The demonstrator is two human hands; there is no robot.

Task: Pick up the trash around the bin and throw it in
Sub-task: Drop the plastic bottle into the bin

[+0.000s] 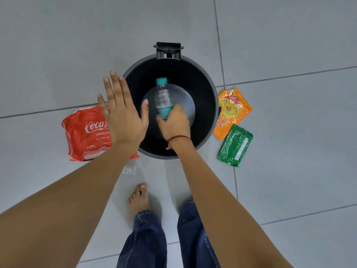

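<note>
A round black bin (pixel 204 88) stands open on the tiled floor. Over its mouth my right hand (pixel 174 123) grips a clear plastic bottle (pixel 163 95) with a teal cap and teal label, cap pointing away from me. My left hand (pixel 121 111) hovers flat with fingers spread above the bin's left rim, holding nothing. A red Coca-Cola wrapper (pixel 85 134) lies on the floor left of the bin, partly under my left forearm. An orange snack packet (pixel 231 111) and a green packet (pixel 235 146) lie to the right of the bin.
A crumpled clear plastic piece (pixel 130 168) lies on the floor in front of the bin, near my bare foot (pixel 138 198). The bin's hinge bracket (pixel 168 50) sticks out at its far side. Grey floor tiles surround everything.
</note>
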